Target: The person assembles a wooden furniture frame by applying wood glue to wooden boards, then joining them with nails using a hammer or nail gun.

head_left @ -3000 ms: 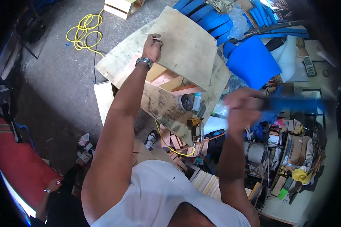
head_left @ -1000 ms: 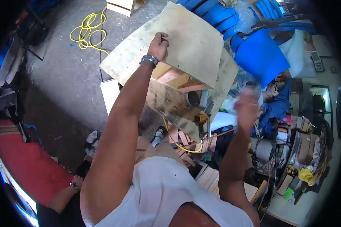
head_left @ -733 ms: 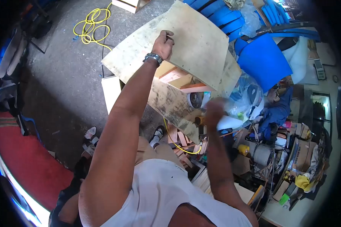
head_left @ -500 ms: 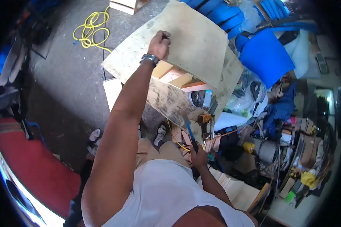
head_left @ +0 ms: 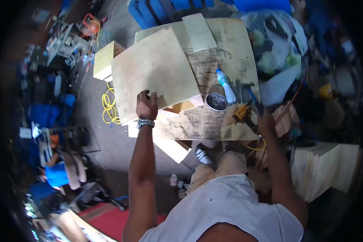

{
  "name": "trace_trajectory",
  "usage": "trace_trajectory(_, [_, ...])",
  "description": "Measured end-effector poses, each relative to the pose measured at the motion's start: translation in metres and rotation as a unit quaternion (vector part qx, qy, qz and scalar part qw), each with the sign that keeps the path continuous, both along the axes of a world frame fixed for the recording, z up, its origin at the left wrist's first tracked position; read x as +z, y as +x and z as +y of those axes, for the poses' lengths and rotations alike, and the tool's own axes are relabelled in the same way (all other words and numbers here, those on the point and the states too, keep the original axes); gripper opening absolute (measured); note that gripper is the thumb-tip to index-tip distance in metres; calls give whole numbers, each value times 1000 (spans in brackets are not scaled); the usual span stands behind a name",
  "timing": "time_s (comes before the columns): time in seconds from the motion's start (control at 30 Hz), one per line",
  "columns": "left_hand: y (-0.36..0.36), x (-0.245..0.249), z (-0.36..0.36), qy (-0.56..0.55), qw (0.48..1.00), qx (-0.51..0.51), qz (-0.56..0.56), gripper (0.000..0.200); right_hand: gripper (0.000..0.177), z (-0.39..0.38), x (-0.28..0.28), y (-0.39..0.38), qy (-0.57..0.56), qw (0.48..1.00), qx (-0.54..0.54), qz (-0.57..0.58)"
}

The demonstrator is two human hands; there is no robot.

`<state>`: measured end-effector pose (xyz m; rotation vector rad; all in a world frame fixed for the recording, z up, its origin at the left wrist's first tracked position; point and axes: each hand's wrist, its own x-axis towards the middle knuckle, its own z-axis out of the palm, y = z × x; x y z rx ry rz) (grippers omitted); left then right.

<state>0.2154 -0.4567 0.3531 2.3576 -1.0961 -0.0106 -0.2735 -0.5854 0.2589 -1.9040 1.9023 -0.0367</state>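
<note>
A plywood panel (head_left: 157, 68) lies on top of a wooden box frame, whose inner pieces show below its near edge. My left hand (head_left: 147, 107), with a watch at the wrist, rests at that edge, its fingers apart and slightly bent. Off to the right, my right hand (head_left: 267, 124) is closed round the dark grip of a hammer (head_left: 253, 96) with a blue shaft. The hammer is raised near the table's right edge, and motion blurs it. Beside it on the worktable (head_left: 226, 40) lies a yellow-brown nail gun (head_left: 243, 113). A round tin of nails (head_left: 217, 101) sits nearby.
A water bottle (head_left: 226, 85) lies next to the tin. A smaller board (head_left: 199, 32) is at the table's far side. Yellow hose (head_left: 108, 105) coils on the floor at left, near a wooden box (head_left: 105, 60). Plastic bags (head_left: 276, 40) crowd the right side.
The view has turned, and the panel now sits farther left. My left hand stays at its near edge, fingers more spread. My right hand has raised the hammer from beside my body to the table's right edge.
</note>
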Motion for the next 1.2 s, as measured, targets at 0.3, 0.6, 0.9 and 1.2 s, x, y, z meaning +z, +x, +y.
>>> trace_trajectory(0.3, [-73, -43, 21, -240, 893, 280, 258, 46, 43, -149, -97, 80, -262, 961, 86, -35])
trace_trajectory(0.6, [-44, -45, -2, -165, 768, 477, 394, 44, 48, -87, -1, 355, 206, 802, 116, -549])
trace_trajectory(0.9, [99, -60, 66, 152, 903, 363, 175, 46, 43, 62, 16, 353, 249, 793, 20, -556])
trace_trajectory(1.2, [299, -81, 2, 205, 924, -160, -281, 58, 40, 199, -5, 396, 402, 662, 160, -611])
